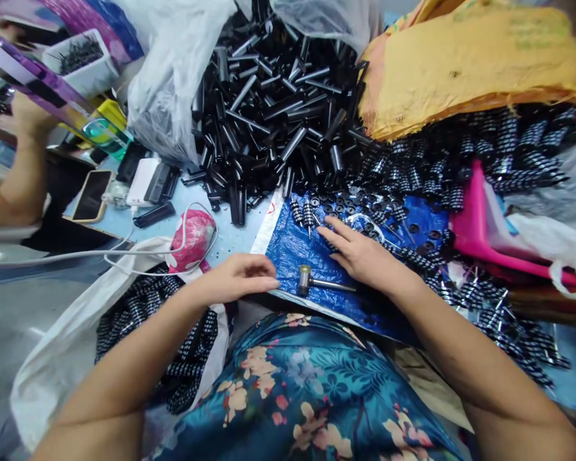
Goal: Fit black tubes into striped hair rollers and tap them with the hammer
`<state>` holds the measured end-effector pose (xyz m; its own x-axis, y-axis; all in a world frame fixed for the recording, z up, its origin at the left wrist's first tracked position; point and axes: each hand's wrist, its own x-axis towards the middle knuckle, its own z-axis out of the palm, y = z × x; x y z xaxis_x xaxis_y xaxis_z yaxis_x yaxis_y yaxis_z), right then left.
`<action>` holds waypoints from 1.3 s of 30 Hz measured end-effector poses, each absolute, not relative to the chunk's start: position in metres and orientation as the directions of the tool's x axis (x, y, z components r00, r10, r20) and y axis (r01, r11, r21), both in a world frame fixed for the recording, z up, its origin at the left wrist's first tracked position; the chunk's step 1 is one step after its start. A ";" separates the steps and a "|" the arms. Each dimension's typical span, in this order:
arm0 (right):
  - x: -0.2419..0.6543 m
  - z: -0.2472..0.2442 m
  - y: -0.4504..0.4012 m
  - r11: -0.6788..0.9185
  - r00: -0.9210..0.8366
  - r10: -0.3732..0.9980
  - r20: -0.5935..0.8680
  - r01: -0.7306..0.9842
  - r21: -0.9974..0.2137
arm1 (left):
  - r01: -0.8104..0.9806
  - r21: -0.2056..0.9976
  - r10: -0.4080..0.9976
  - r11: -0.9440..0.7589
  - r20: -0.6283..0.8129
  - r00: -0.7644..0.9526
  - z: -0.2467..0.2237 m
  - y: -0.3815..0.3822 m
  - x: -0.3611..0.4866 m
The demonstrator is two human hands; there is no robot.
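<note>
My right hand (pixel 360 250) reaches over a blue plastic sheet (pixel 288 253), its fingers stretched and spread. Its fingertips are beside two black-and-white patterned rollers with thin metal pins, the nearer one a roller (pixel 308 212). Whether they touch is unclear. My left hand (pixel 244 276) hovers at the sheet's left front edge, fingers loosely extended, with nothing visible in it. Between the hands lies a small hammer (pixel 304 282), its handle pointing right. Small black discs (pixel 348 206) are scattered on the sheet beyond my right hand.
A large heap of black tubes (pixel 278 109) fills the back. More patterned rollers (pixel 489 144) spill from under a yellow sack (pixel 465 70). A pink bin (pixel 475 211) stands right; an open white bag (pixel 62 346) hangs left. A phone (pixel 92 196) and another person's arm (pixel 24 153) are at far left.
</note>
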<state>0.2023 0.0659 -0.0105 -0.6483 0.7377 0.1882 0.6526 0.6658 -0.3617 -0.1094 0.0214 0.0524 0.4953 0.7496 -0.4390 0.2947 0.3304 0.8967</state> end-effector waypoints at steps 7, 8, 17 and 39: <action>0.198 -0.011 0.052 0.604 -0.499 0.797 0.341 0.646 -0.466 | -0.240 0.864 0.897 0.442 -0.430 0.100 0.008 0.033 -0.004; 0.192 -0.010 0.044 0.599 -0.449 0.800 0.398 0.628 -0.497 | -0.326 0.840 0.896 0.433 -0.442 0.049 0.006 0.034 0.004; 0.199 -0.005 0.082 0.497 -0.254 0.849 0.464 0.683 -0.535 | -0.470 0.727 0.847 0.501 -0.524 0.092 0.011 0.039 -0.014; 0.147 -0.005 0.057 -0.455 -0.241 0.890 -0.387 -0.448 -0.770 | -0.228 0.830 0.838 0.508 -0.416 0.353 0.012 0.048 -0.006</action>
<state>0.1468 0.0573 -0.0051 -0.2407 0.8903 -0.3866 -0.4476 -0.4552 -0.7697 -0.0063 0.0480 0.0123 0.3529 0.8380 -0.4161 -0.2282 0.5084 0.8303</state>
